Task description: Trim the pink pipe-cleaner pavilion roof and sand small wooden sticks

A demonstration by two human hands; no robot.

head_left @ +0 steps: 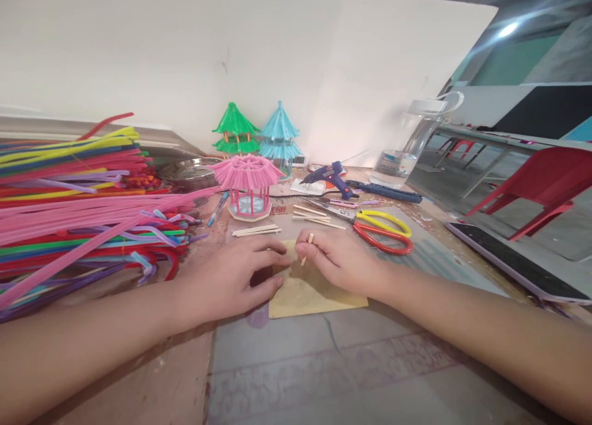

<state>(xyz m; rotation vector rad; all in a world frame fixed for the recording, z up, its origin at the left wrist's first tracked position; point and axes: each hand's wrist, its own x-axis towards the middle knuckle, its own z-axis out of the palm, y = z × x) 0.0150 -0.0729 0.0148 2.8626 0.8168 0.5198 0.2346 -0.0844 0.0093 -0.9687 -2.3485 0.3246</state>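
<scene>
My right hand (333, 259) pinches a short wooden stick (307, 248) upright over a tan piece of cardboard (312, 295) lying on the table. Resting on the cardboard's left edge, my left hand (231, 278) has its fingers curled and pressing down; fingertips of both hands nearly touch. Several loose wooden sticks (257, 230) lie just beyond the hands. A pink pipe-cleaner pavilion (248, 184) stands behind them.
A big pile of coloured pipe cleaners (78, 209) fills the left. Green (235, 130) and blue (279, 132) pavilions stand by the wall. A blue glue gun (329, 178), scissors (382, 230), a water bottle (407, 152) and a phone (513, 262) lie to the right.
</scene>
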